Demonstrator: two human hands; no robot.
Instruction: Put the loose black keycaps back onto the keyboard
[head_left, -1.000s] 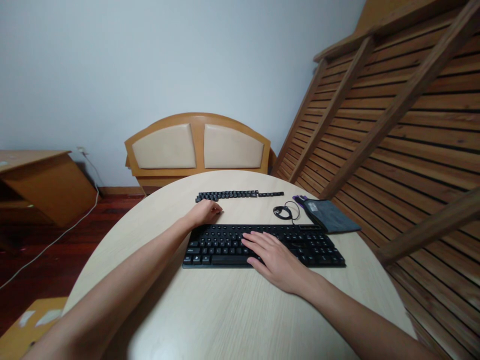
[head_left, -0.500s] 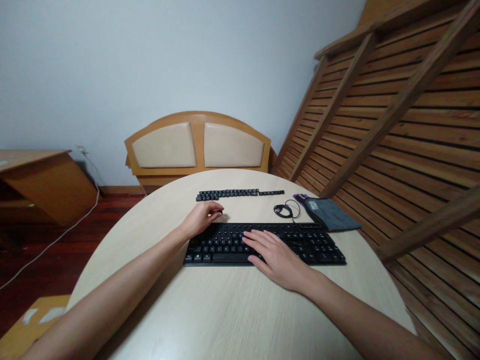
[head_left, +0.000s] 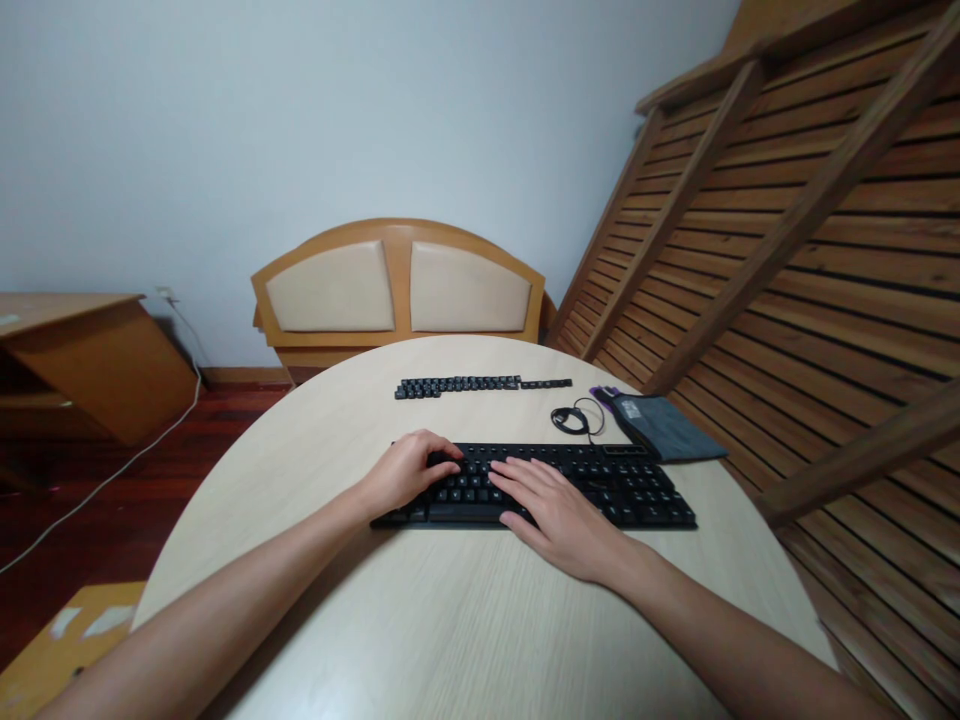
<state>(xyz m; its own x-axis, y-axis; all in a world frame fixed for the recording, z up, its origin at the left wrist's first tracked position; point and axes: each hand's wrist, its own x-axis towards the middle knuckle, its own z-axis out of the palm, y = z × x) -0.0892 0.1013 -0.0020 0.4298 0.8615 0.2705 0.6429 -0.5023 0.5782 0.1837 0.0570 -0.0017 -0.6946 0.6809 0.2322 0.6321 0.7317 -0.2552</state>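
A black keyboard [head_left: 465, 513] lies on the round table, with some of its keys in place and bare spots in its upper rows. Over its upper left part, my left hand [head_left: 409, 468] is closed, thumb and index fingertip curled in a pinch at the key rows. A small black keycap seems to be in that pinch, mostly hidden by the fingers. My right hand [head_left: 559, 515] lies flat and open across the middle of the keyboard, fingers stretched to the left. Beyond the keyboard, loose keycaps [head_left: 465, 384] stand in rows.
A coiled black cable [head_left: 571, 420] runs from the keyboard's back edge. Right of it lies a grey pouch [head_left: 671, 428] with a purple-handled item [head_left: 606, 393] beside it. The pale table [head_left: 450, 620] has a curved edge; wooden slats [head_left: 810, 250] lean on the right.
My left hand has moved down and right, from the table behind the keyboard onto its upper left keys, carrying a small black keycap. My right hand stays resting on the keyboard.
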